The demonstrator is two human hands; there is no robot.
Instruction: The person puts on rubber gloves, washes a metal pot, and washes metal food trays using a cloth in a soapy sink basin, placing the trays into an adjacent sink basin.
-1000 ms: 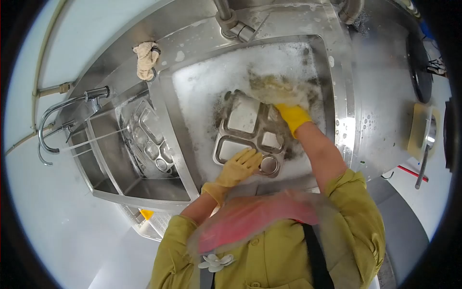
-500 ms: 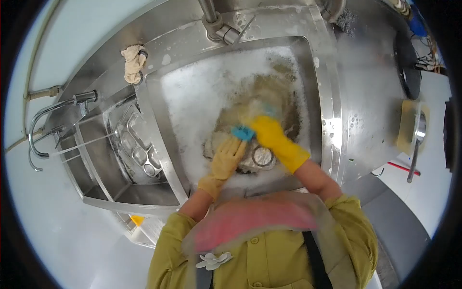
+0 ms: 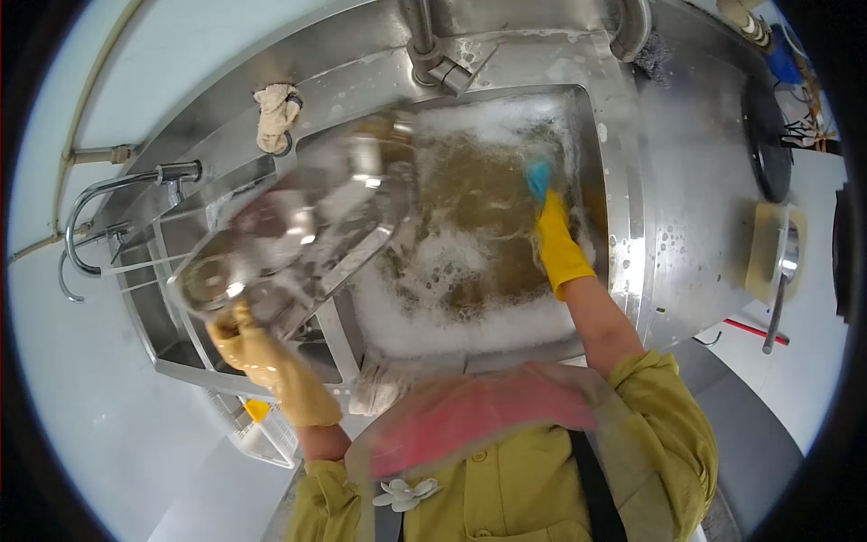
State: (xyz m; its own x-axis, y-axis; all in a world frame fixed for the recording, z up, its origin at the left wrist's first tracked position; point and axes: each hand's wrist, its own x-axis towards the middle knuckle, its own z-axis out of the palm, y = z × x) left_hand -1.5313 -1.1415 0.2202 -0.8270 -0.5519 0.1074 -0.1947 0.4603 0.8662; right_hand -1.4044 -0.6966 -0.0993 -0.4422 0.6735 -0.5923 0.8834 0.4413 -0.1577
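Observation:
My left hand, in a pale wet rubber glove, grips the near end of a shiny metal compartment tray. The tray is blurred by motion and tilts across the divider between the two sinks. In a yellow glove, my right hand holds a blue scrubbing sponge over the right side of the large sink. Foam and brownish water fill that sink. What lies under the suds is hidden.
A thin stream runs from the curved faucet toward the smaller left sink. A beige cloth lies on the back ledge. At the right are a black pan and a ladle on a yellowish container.
My left hand has lifted the metal tray out of the suds and swung it left. My right hand has moved right and away from my left hand, with the blue sponge.

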